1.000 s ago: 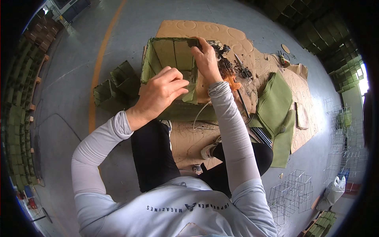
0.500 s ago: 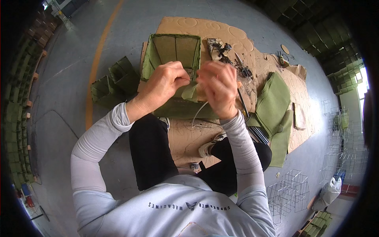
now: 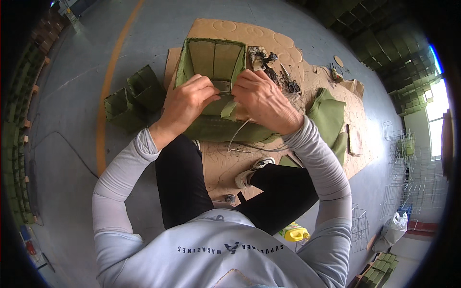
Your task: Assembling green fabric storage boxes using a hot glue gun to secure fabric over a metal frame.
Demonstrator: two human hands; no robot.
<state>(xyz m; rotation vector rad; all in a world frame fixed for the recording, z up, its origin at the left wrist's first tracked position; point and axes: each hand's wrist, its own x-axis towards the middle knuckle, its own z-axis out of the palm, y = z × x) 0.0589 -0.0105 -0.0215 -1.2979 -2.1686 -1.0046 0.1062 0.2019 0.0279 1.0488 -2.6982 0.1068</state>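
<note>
A green fabric-covered box [image 3: 214, 54] with a wire-like edge stands in front of me, its open top facing up. My left hand [image 3: 191, 100] is closed, thumb and fingers pinching at the near rim. My right hand [image 3: 263, 100] is also closed at the same rim, a short way to the right, its fingertips partly hidden. A thin, pale line of wire or thread runs between the two hands. Below them hangs a loose green fabric flap [image 3: 229, 109], and a white cord [image 3: 234, 137] curves down beside it.
Flattened cardboard [image 3: 223, 168] lies under the work. To the right are scissors [image 3: 293, 86], a black-stained patch with dark scraps [image 3: 263, 59] and green fabric pieces [image 3: 322, 110]. Two small green boxes [image 3: 144, 81] stand on the left. Wire frames [image 3: 408, 177] are at far right.
My hands have come down from above the box to its near rim. The right hand, blurred before, is now steady. The whole view has shifted slightly, and a yellow container shows near my right elbow.
</note>
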